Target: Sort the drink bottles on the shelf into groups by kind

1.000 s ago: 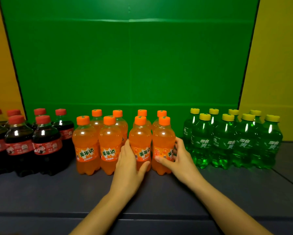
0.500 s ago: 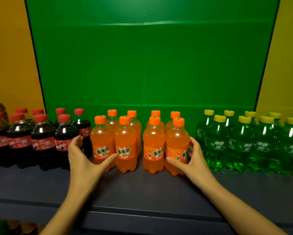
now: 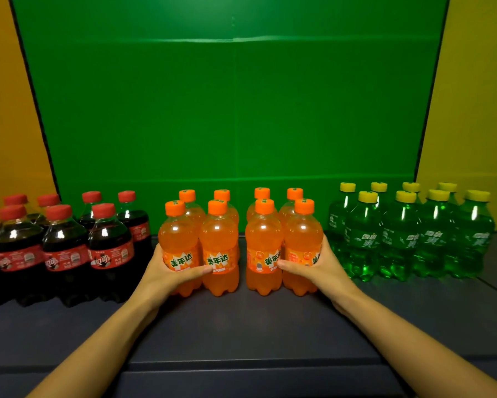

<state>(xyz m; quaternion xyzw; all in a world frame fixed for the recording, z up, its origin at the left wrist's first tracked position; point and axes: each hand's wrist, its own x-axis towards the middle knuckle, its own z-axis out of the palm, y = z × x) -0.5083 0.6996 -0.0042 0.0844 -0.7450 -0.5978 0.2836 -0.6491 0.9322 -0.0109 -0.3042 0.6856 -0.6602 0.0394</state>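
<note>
Nearest, two bare forearms come up from the lower corners of the frame across the dark shelf (image 3: 241, 328) and reach the bottles at its centre. The left hand (image 3: 166, 272) is curled round the leftmost front bottle (image 3: 178, 239) of the orange bottles (image 3: 263, 242), thumb laid across the label toward its neighbour, fingers hidden round the far side. The right hand (image 3: 323, 267) mirrors it on the rightmost front bottle (image 3: 304, 242) — thumb across the front, palm against the outer side. The hands are well apart, one at each flank of the orange group. That group stands upright in the middle of the frame as two clusters of four, each with two in front and two behind, and a narrow gap runs between the clusters. Left of centre, just beside them, stand the cola bottles (image 3: 63, 254) with red caps and red labels, running off the left edge. At right, the green bottles (image 3: 399, 239) with yellow caps stand in two rows — near the right hand. Behind everything rises a green backdrop (image 3: 232, 110), with yellow panels (image 3: 477, 96) at the upper left and upper right.
</note>
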